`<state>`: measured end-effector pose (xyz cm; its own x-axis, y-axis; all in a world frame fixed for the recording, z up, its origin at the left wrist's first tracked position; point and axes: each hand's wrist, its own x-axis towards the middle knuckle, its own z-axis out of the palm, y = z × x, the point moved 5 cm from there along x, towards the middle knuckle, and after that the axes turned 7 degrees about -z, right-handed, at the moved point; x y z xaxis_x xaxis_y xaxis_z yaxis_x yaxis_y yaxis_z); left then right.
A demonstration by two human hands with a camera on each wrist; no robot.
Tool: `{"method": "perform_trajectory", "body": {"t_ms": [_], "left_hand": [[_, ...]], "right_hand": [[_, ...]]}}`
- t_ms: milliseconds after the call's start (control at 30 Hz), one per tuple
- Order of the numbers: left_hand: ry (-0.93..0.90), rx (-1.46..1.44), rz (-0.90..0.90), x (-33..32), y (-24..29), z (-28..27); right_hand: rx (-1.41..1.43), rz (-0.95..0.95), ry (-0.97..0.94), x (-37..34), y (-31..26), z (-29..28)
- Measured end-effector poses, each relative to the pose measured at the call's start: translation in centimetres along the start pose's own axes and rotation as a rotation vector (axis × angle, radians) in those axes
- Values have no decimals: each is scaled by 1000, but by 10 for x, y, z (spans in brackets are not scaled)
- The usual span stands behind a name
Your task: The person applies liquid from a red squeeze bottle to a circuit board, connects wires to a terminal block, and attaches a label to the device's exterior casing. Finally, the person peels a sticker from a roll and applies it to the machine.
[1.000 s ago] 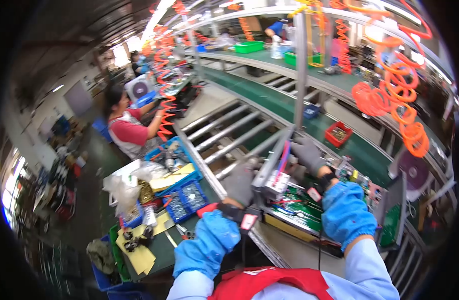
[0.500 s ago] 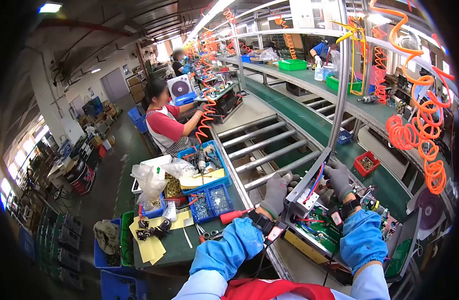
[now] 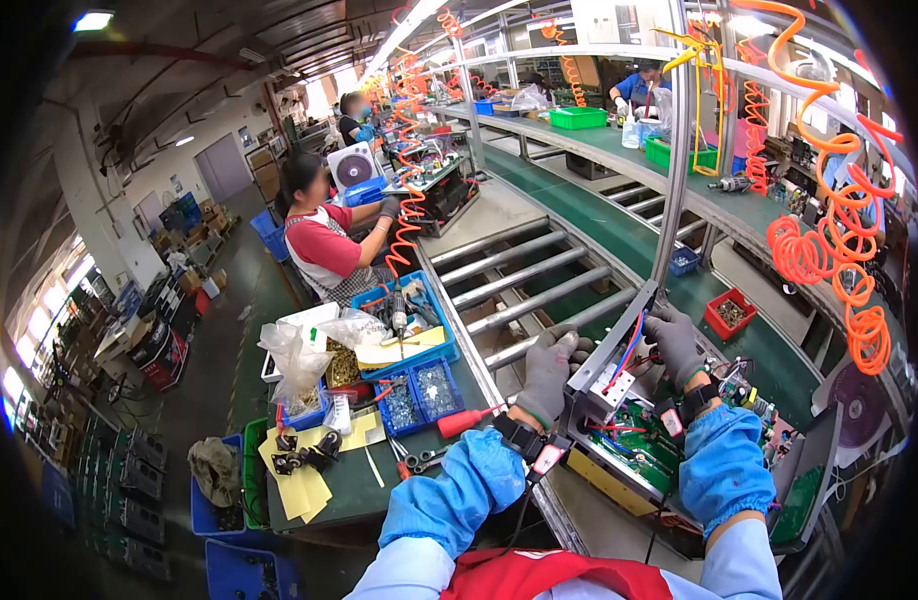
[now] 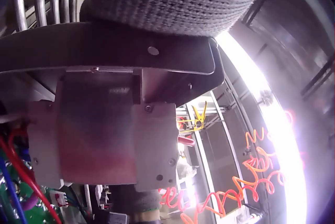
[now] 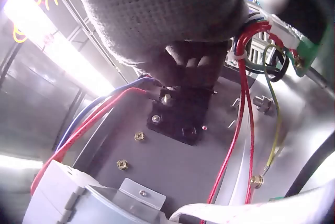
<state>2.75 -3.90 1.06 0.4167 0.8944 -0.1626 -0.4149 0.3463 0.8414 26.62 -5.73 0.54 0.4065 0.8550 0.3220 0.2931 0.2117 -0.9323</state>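
Panel (image 3: pixel 616 337) of gray sheet metal, standing raised at one end of an opened chassis (image 3: pixel 604 487), beside a roller conveyor (image 3: pixel 524 275). It sits between a person's two gray-gloved hands.

The left grip (image 3: pixel 551 375) is on the panel's outer side, its glove against the top edge in the left wrist view; whether its fingers close on the metal, I cannot tell. The right grip (image 3: pixel 676 345) is on the inner side, fingers bent near a black block (image 5: pixel 175 120); whether they pinch anything is hidden.

The panel looks stiff and smooth, perhaps a little slippery, and weighted by the white block (image 3: pixel 611 392) fixed to it. Its bare long edges seem the best place to hold, clear of the soft wires (image 3: pixel 634 340). The green circuit board (image 3: pixel 629 450) below looks fragile.

Counted: one panel, one white block, one black block with two silver screw heads, and two brass-colored screws (image 5: pixel 140 136) near it. On or at the edge of the green desk (image 3: pixel 349 480) are one large blue tray (image 3: pixel 442 290), two small blue bins (image 3: pixel 419 400) of hardware, and one red-handled screwdriver (image 3: pixel 459 423). Across the line is one red bin (image 3: pixel 729 313). At least three other people are visible.
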Motion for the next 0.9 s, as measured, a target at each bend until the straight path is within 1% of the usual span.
{"method": "perform_trajectory", "body": {"t_ms": [100, 200, 300, 400, 500, 600, 700, 733, 833, 867, 900], "left_hand": [[2, -13, 9, -2, 0, 0], [-3, -6, 19, 7, -8, -6], [4, 11, 13, 12, -13, -10], [-15, 28, -19, 9, -12, -9], [-5, -45, -5, 3, -9, -4], [-9, 83, 90, 1, -3, -6], [-17, 275, 223, -6, 26, 2], [7, 314, 237, -19, 43, 15], [-77, 544, 506, -38, 68, 48], [-103, 512, 503, -39, 67, 57], [-189, 410, 507, -47, 68, 65]], "right_hand": [[-39, 126, -46, 1, 7, 0], [-169, 27, 15, 5, 16, -2], [-131, -32, 94, 0, 3, -1], [-160, 0, 55, -1, -1, 0], [-62, 97, -46, 3, 12, 1], [-460, -39, 46, -4, -19, -5], [-399, -76, 177, -14, -54, -16], [-354, -128, 147, -25, -87, -10], [-13, -143, -178, -54, -138, 14], [68, -135, -214, -61, -149, 19], [151, -124, -248, -67, -158, 24]]}}
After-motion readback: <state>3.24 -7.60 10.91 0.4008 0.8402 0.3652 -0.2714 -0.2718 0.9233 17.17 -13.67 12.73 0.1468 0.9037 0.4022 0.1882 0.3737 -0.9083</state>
